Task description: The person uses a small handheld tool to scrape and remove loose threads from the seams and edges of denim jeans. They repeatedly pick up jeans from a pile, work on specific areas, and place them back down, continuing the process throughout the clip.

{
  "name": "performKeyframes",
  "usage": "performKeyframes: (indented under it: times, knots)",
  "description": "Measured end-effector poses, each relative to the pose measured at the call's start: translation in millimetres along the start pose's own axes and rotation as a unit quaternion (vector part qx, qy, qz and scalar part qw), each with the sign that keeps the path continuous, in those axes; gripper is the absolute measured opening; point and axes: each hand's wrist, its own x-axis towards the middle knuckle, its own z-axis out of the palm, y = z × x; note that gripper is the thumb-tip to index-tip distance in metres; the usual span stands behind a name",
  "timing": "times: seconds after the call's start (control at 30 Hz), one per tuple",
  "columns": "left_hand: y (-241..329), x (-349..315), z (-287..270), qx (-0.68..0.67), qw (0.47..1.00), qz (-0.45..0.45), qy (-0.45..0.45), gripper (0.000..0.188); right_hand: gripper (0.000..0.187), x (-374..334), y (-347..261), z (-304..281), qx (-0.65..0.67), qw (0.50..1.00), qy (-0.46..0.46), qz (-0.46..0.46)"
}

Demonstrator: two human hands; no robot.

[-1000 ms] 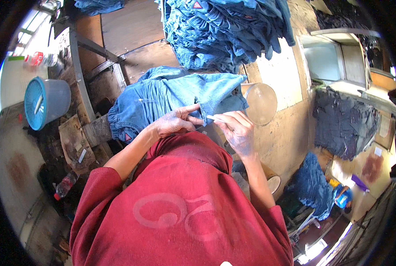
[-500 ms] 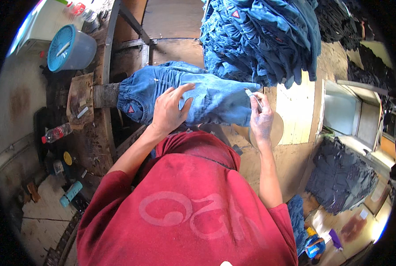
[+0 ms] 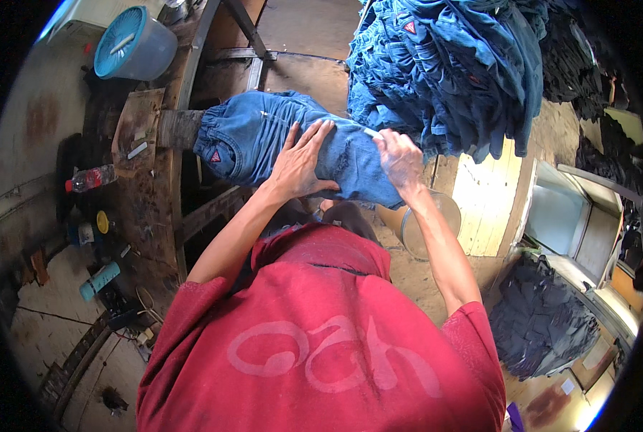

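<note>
A pair of blue denim pants (image 3: 238, 129) with a gathered elastic waist is pulled over a wooden arm (image 3: 176, 129) that juts from the bench at the left. My left hand (image 3: 300, 164) lies on the denim, fingers stretched out and thumb apart. Near the other end of the cloth, my right hand (image 3: 402, 164) is closed round a small, pale, stick-like tool (image 3: 372, 133). Its tip meets the denim by the far edge; the rest is hidden in my fingers. Between my hands the cloth has a dark, rough-looking patch (image 3: 344, 160).
A heap of blue denim garments (image 3: 444, 79) rises just beyond my right hand. On the left are the wooden bench (image 3: 148, 209), a lidded bucket (image 3: 136, 47) and a plastic bottle (image 3: 92, 178). Dark cloth (image 3: 541, 317) is piled at the right, and a round stool-like thing (image 3: 440, 223) stands below my right wrist.
My left hand has come down flatter onto the denim. My right hand has moved left and brought the tool from the cloth's end onto its far edge. The view has shifted slightly.
</note>
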Motion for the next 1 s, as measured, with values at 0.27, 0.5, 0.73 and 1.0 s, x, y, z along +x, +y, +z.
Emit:
performKeyframes:
  times: [0.27, 0.5, 0.73, 1.0]
  knots:
    - [1.5, 1.6, 0.5, 0.0, 1.0, -0.02, -0.012, 0.146, 0.015, 15.0, 20.4, 6.0, -0.003, 0.997, 0.051, 0.056]
    - [3.1, 2.4, -2.2, -0.026, 0.999, -0.023, -0.008, 0.145, 0.012, 24.0, 28.6, 5.0, -0.037, 0.961, -0.063, 0.267]
    - [3.1, 3.7, -4.0, -0.004, 1.0, 0.001, 0.007, 0.131, 0.028, 21.7, 42.5, 8.4, -0.071, 0.971, -0.016, 0.226]
    - [-26.7, 64.6, 29.9, 0.012, 0.998, 0.058, 0.008, 0.085, 0.03, 8.4, 22.1, -7.3, 0.146, 0.945, 0.005, 0.292]
